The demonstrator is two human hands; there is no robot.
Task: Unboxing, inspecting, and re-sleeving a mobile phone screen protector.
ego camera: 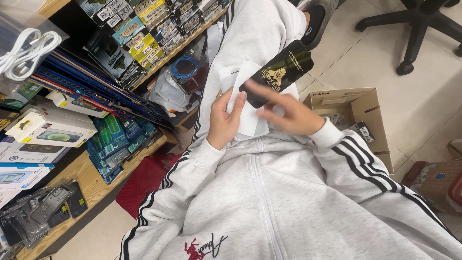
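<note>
My left hand [224, 120] grips a white flat sleeve or envelope [250, 123] over my lap, thumb on its front. A black glossy phone-shaped pack with a gold emblem [279, 71] sticks out of the top of the white sleeve, tilted up to the right. My right hand [288, 113] rests across the sleeve with fingers stretched out, the index finger touching the lower edge of the black pack. Both arms wear light grey sleeves with black stripes.
Wooden shelves [91, 180] on the left hold boxed phone accessories, cases and a white cable [24, 53]. An open cardboard box [358, 113] stands on the tiled floor at right. An office chair base [416, 29] is at top right. A red bag [144, 180] lies below the shelf.
</note>
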